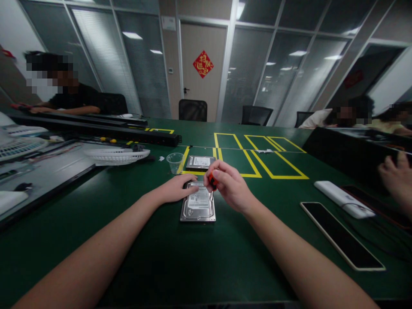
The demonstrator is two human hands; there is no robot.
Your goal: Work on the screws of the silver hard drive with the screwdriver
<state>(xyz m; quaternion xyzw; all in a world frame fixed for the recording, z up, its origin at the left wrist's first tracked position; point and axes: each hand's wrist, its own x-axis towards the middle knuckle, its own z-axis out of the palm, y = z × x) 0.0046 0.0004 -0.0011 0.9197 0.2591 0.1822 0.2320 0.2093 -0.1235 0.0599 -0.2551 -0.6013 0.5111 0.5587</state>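
Observation:
A silver hard drive [198,207] lies flat on the green table [193,257] in front of me. My left hand [178,188] rests on its far left corner, fingers curled against the edge, holding it in place. My right hand [227,185] hovers over the drive's far right corner, fingers pinched round a small tool with a red-orange handle [212,179]. The tool's tip is hidden by the fingers. A second hard drive [200,162] lies further back beside a yellow tape line.
A clear plastic cup [175,162] and a white mesh basket [116,155] stand at the back left. A phone [341,234] and a white power bank [343,198] lie to the right. Another person's hand [396,178] shows at the right edge. People sit around the table.

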